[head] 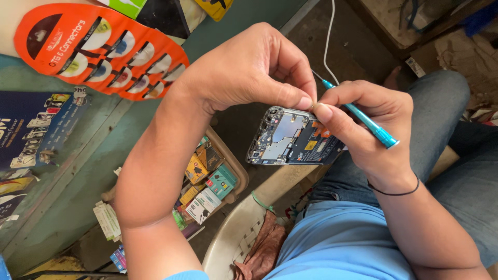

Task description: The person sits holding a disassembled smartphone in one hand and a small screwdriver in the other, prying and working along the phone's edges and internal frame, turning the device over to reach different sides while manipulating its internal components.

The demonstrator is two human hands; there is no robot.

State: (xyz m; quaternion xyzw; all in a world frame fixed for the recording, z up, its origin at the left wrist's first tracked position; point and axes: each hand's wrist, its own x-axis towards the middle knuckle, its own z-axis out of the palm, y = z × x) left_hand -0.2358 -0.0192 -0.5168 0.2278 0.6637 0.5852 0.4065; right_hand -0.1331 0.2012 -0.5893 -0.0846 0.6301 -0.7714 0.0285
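Teal screwdriver (363, 118) in R hand (373, 129), L hand (249, 67) fingers pinched

An orange display card of small packets (98, 49) is hanging at upper left, a basket (236, 168) of small coloured boxes (207, 181) is sitting below, a white cable (328, 39) is trailing across the floor, and a reddish-brown rag (262, 249) is lying on a cream plastic chair (228, 238).
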